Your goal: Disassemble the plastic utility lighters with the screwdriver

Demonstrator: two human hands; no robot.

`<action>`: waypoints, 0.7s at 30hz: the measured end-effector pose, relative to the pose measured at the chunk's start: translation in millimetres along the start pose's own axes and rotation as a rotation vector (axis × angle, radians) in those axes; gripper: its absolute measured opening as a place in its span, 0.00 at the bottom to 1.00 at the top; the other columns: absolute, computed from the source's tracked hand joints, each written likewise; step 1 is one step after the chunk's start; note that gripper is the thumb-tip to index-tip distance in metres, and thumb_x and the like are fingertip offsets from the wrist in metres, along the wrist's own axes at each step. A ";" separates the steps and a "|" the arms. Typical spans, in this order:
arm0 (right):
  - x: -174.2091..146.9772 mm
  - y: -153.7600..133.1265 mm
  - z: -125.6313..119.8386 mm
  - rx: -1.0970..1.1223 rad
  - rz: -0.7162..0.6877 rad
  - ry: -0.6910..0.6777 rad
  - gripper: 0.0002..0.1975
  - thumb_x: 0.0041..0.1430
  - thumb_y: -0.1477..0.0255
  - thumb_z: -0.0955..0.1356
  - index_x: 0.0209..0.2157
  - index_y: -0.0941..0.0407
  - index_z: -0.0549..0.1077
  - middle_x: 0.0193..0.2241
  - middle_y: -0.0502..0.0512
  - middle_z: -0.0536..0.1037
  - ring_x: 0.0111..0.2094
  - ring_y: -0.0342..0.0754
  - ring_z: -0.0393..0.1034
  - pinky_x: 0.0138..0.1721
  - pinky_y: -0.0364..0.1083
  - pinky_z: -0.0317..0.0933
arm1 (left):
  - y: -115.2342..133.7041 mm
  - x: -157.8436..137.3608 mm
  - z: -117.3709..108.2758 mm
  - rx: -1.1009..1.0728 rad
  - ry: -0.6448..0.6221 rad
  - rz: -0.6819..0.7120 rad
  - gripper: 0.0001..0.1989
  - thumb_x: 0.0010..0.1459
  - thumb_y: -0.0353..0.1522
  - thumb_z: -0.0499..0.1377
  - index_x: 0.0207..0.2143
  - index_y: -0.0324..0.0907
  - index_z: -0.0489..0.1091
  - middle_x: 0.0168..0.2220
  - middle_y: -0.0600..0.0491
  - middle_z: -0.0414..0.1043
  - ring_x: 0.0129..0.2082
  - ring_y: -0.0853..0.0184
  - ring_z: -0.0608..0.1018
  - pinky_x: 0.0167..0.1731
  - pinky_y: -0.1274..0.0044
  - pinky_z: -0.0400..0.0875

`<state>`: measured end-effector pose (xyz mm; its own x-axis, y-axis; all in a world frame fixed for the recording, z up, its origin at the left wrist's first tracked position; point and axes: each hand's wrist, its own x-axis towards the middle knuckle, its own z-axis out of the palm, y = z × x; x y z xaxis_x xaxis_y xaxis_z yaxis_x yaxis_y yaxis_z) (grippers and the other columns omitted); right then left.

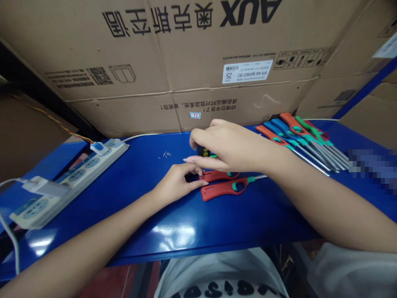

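Two red lighters lie side by side before you: the far lighter [214, 176] beneath your hands, and the near lighter [214, 192] just on your side of it. Your right hand [221, 145] is closed around a screwdriver [203, 151], held upright, its black and yellow handle mostly covered by your fingers and its shaft pointing down at the butt of the far lighter. Whether the tip sits in a screw hole, you cannot tell from here. Your left hand [180, 180] pinches that same butt between thumb and fingers, the thumb also close to the near lighter's end.

Your own right forearm is the chief obstruction: it crosses over the metal tubes of both lighters and hides their far ends. A bit of green shows behind the far lighter, too covered by your hand to make out.

Beyond your left hand, a few small screws [166, 155] lie loose on the blue surface [139, 207]. Off to your right, past the forearm, a heap of lighters [297, 134] in orange, blue, green and red lies with tubes pointing toward you. On your left, a power strip [79, 176] runs slantwise, well apart from your work, carrying a white adapter [45, 186] and a small plug [98, 147] with red and yellow wires. A large carton [173, 66] walls off the back, its print upside down.
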<state>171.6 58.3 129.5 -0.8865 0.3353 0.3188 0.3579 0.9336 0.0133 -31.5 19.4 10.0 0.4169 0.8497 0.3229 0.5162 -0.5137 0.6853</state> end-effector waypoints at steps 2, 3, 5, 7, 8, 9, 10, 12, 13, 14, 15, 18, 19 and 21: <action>-0.3 -0.2 -0.7 -0.008 -0.013 -0.006 0.15 0.72 0.65 0.59 0.43 0.60 0.72 0.32 0.56 0.77 0.31 0.49 0.66 0.41 0.49 0.57 | 0.0 0.1 -0.2 0.002 0.001 0.003 0.09 0.57 0.35 0.70 0.37 0.40 0.76 0.36 0.52 0.81 0.36 0.63 0.82 0.40 0.73 0.75; -0.4 -0.6 -1.0 0.004 -0.029 0.014 0.13 0.71 0.68 0.60 0.44 0.60 0.71 0.35 0.58 0.78 0.34 0.49 0.67 0.42 0.49 0.57 | 0.0 0.1 -0.3 0.003 0.002 0.003 0.09 0.57 0.35 0.70 0.37 0.40 0.76 0.37 0.52 0.82 0.37 0.63 0.82 0.40 0.73 0.75; -0.3 -1.6 -1.8 0.019 -0.052 0.052 0.13 0.69 0.69 0.60 0.46 0.61 0.71 0.39 0.60 0.78 0.37 0.50 0.68 0.43 0.49 0.57 | -0.1 0.2 -0.2 0.003 0.001 0.000 0.10 0.57 0.35 0.70 0.37 0.40 0.76 0.38 0.51 0.82 0.38 0.62 0.82 0.40 0.73 0.76; 0.1 -2.4 -2.8 -0.019 -0.057 0.032 0.16 0.72 0.66 0.58 0.44 0.62 0.72 0.34 0.58 0.78 0.34 0.49 0.67 0.43 0.50 0.56 | -0.4 0.3 -0.1 0.000 -0.005 -0.007 0.10 0.57 0.35 0.69 0.38 0.40 0.76 0.38 0.51 0.82 0.38 0.62 0.82 0.40 0.73 0.76; 0.2 -2.6 -3.3 -0.045 -0.052 0.008 0.18 0.73 0.65 0.57 0.42 0.61 0.73 0.31 0.57 0.77 0.32 0.48 0.66 0.42 0.50 0.56 | -0.5 0.4 -0.1 -0.002 -0.008 -0.010 0.10 0.57 0.36 0.69 0.38 0.40 0.76 0.37 0.51 0.82 0.38 0.62 0.82 0.40 0.73 0.76; 0.3 -2.8 -3.7 -0.059 -0.051 -0.010 0.19 0.73 0.65 0.56 0.39 0.60 0.73 0.29 0.55 0.76 0.30 0.48 0.65 0.41 0.50 0.56 | -0.5 0.5 -0.1 -0.002 -0.010 -0.012 0.10 0.57 0.36 0.69 0.37 0.40 0.76 0.37 0.51 0.82 0.37 0.62 0.82 0.40 0.73 0.76; 0.3 -3.0 -4.0 -0.056 -0.058 -0.015 0.18 0.73 0.67 0.56 0.39 0.60 0.73 0.29 0.55 0.76 0.31 0.48 0.66 0.41 0.49 0.56 | -0.4 0.5 -0.2 0.001 -0.009 -0.013 0.10 0.57 0.36 0.69 0.37 0.40 0.76 0.36 0.51 0.82 0.37 0.62 0.82 0.40 0.73 0.76; 0.1 -3.1 -3.8 -0.014 -0.068 0.021 0.14 0.70 0.71 0.58 0.43 0.60 0.72 0.37 0.59 0.77 0.37 0.50 0.68 0.43 0.49 0.56 | -0.1 0.6 -0.4 0.007 -0.006 -0.013 0.10 0.57 0.36 0.69 0.37 0.40 0.76 0.37 0.51 0.82 0.37 0.62 0.82 0.40 0.72 0.76; -0.1 -3.1 -3.5 0.004 -0.060 0.038 0.14 0.69 0.70 0.59 0.46 0.61 0.71 0.40 0.61 0.77 0.40 0.51 0.68 0.44 0.49 0.57 | 0.1 0.6 -0.6 0.013 -0.006 -0.017 0.10 0.57 0.36 0.69 0.37 0.40 0.76 0.38 0.50 0.82 0.38 0.61 0.83 0.40 0.72 0.76; -0.2 -3.1 -3.1 0.010 -0.044 0.040 0.15 0.69 0.68 0.60 0.48 0.62 0.70 0.42 0.62 0.77 0.41 0.52 0.68 0.44 0.49 0.57 | 0.2 0.6 -0.7 0.018 -0.006 -0.022 0.11 0.57 0.37 0.70 0.38 0.40 0.76 0.39 0.50 0.82 0.39 0.61 0.83 0.41 0.71 0.76; -0.3 -3.0 -2.8 -0.002 -0.019 0.030 0.17 0.70 0.65 0.60 0.49 0.62 0.70 0.41 0.62 0.77 0.40 0.52 0.68 0.44 0.50 0.57 | 0.2 0.5 -0.7 0.018 -0.008 -0.028 0.11 0.57 0.37 0.70 0.38 0.40 0.76 0.39 0.50 0.82 0.39 0.60 0.83 0.41 0.71 0.76; -0.7 -2.3 -2.3 -0.051 0.042 -0.020 0.17 0.70 0.63 0.59 0.45 0.60 0.72 0.33 0.59 0.77 0.33 0.51 0.67 0.40 0.49 0.57 | 0.3 0.5 -0.9 -0.002 -0.017 -0.033 0.10 0.57 0.36 0.69 0.37 0.40 0.76 0.37 0.51 0.82 0.38 0.62 0.83 0.42 0.71 0.76; -1.0 -2.1 -2.4 -0.045 0.031 -0.017 0.15 0.70 0.66 0.59 0.46 0.60 0.72 0.34 0.59 0.77 0.34 0.51 0.67 0.40 0.49 0.57 | 0.5 0.5 -1.0 -0.009 -0.015 -0.028 0.10 0.57 0.36 0.69 0.36 0.40 0.76 0.37 0.51 0.82 0.37 0.62 0.83 0.41 0.72 0.76; -1.5 -1.4 -2.6 -0.008 -0.003 0.018 0.15 0.67 0.70 0.60 0.50 0.61 0.70 0.40 0.62 0.77 0.38 0.52 0.69 0.41 0.49 0.57 | 1.0 0.8 -1.1 -0.009 -0.012 -0.024 0.09 0.57 0.35 0.70 0.37 0.40 0.76 0.37 0.51 0.82 0.37 0.63 0.82 0.40 0.73 0.76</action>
<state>173.2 56.1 131.5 -0.8821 0.3298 0.3362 0.3574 0.9337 0.0216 -31.5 19.7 11.7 0.4138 0.8601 0.2985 0.5192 -0.4923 0.6986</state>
